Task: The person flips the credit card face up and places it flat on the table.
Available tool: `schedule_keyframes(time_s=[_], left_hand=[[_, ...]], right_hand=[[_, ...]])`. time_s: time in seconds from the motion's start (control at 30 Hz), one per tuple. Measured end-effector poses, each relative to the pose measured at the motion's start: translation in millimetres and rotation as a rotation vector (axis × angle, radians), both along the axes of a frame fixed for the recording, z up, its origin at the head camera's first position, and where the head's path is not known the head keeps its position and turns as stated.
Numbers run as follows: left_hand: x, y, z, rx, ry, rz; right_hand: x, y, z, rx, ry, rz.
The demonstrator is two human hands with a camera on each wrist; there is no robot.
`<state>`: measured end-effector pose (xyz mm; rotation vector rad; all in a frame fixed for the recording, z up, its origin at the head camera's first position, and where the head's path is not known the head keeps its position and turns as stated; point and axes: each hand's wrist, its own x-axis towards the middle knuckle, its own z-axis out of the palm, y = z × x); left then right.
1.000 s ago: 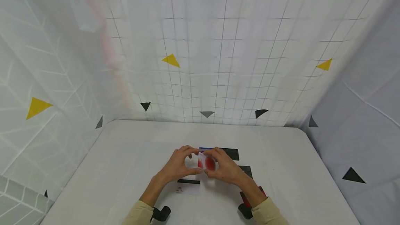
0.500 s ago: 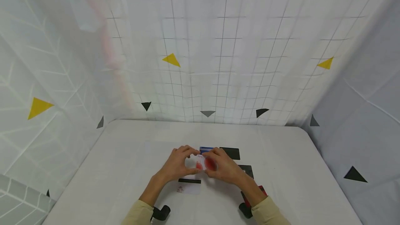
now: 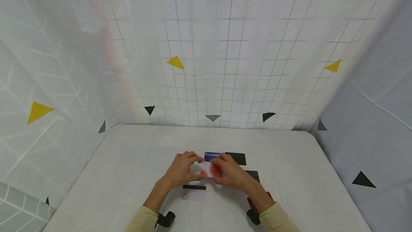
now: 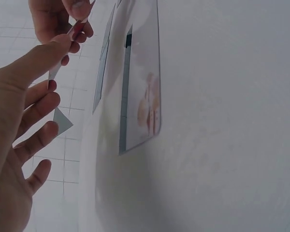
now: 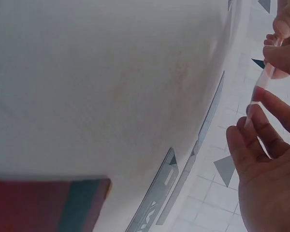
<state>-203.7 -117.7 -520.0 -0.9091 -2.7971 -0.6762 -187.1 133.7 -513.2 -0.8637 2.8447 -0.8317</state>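
In the head view, both hands hold a white card with red patches [image 3: 207, 169] raised over the table. My left hand [image 3: 183, 168] pinches its left end between thumb and fingertips. At the other end my right hand [image 3: 232, 172] grips it, covering part of the red area. From the left wrist, the card [image 4: 79, 28] appears nearly edge-on, the left thumb at its edge. The right wrist view has the thin card [image 5: 259, 87] running between the two hands. Just in front of the hands lies a white card with a black stripe [image 3: 194, 194].
Beyond the hands lie a blue card [image 3: 210, 156] and a black card [image 3: 237, 159]. Another dark card [image 3: 253, 175] sits partly behind the right wrist, and a red card with a dark stripe [image 3: 253, 205] lies beside the right forearm. Part of another white card [image 3: 197, 182] shows under the hands.
The held card has tilted and shifted slightly left and lower, so more of its white face shows. More of the blue card is visible behind it. Both hands keep nearly the same place.
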Motion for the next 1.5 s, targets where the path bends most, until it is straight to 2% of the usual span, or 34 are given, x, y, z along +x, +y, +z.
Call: schedule_keyframes(time_s=[0.2,0.6,0.8,1.5], left_hand=[[-1.0,-3,-1.8,-0.047,-0.042,0.030],[-0.9,-2,-6.2,-0.127,-0.096,0.038],[-1.0,-1,-7.9,-0.153,-0.113,0.041],[-0.2,1,-12.2,-0.150,-0.131,0.038]], right_hand=[[-2.3,0,-1.4,0.025,-0.044,-0.028],[-6.2,-2,-6.6,0.069,-0.138,-0.054],[-6.3,-4,-7.1,0.099,-0.125,-0.042],[-7.8,-4,-10.0,0.117,-0.127,-0.049]])
